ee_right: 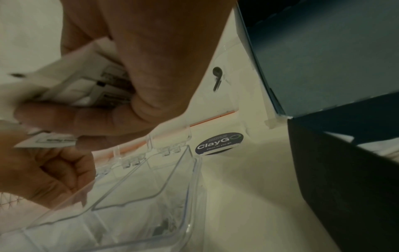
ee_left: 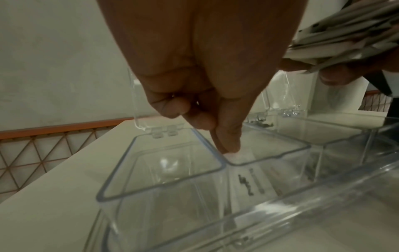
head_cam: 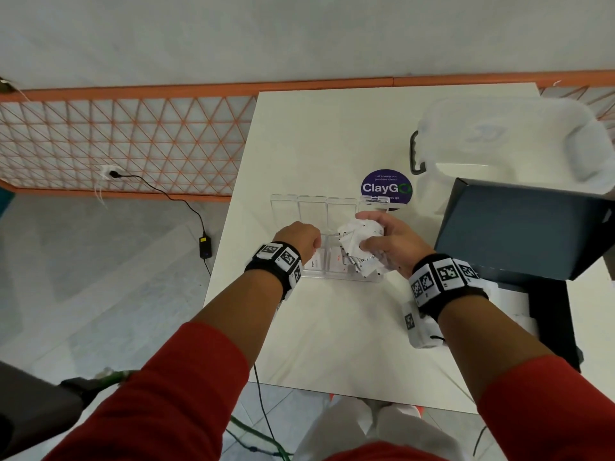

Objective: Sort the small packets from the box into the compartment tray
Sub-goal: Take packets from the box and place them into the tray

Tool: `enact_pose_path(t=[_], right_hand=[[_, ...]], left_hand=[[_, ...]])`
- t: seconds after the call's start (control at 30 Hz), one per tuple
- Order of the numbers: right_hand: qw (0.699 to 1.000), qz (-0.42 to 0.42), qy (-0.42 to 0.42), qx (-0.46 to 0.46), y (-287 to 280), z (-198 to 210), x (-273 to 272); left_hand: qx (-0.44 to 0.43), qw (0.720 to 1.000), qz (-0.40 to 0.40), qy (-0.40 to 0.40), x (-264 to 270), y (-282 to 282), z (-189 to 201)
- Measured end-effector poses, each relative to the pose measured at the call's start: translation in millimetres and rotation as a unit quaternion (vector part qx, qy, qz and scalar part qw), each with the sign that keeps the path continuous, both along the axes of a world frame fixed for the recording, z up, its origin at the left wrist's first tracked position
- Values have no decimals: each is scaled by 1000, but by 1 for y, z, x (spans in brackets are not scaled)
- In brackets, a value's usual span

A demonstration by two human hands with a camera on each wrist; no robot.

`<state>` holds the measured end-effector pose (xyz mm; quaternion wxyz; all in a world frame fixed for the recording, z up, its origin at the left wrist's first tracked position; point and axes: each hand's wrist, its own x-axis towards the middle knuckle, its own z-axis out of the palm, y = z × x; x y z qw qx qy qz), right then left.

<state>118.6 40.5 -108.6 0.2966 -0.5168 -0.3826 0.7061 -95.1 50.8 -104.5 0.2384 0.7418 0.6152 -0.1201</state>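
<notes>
A clear compartment tray (head_cam: 332,278) with its lids raised sits mid-table. My left hand (head_cam: 316,244) hovers over its second compartment from the left. The curled thumb and forefinger (ee_left: 226,145) pinch the top edge of a white packet (ee_left: 248,184) standing inside it. Another packet with red print (head_cam: 337,261) lies in the neighbouring compartment. My right hand (head_cam: 366,231) holds a thick bunch of white packets (head_cam: 352,237) above the tray's right half, gripped between thumb and fingers (ee_right: 97,117). The dark box (head_cam: 519,227) stands open at the right.
A clear plastic tub (head_cam: 509,138) with a dark handle stands at the back right. A round purple ClayGo sticker (head_cam: 386,188) is behind the tray. The table's left edge (head_cam: 229,211) runs close to the tray. Cables lie on the floor to the left.
</notes>
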Motion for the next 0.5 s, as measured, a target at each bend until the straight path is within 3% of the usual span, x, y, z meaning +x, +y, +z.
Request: enact_pose_path(t=[0.13,0.3,0.5], right_hand=[[1000,-6,-5,12,1,3,0],[1000,-3,-12,18,1,7,-3],[1000,-19,-4,24,-2,18,-8]], left_hand=[[16,999,26,-34,-4,1,2],[67,980,77,-172,-12,-4,15],[-4,929,150,-337,17,-9,40]])
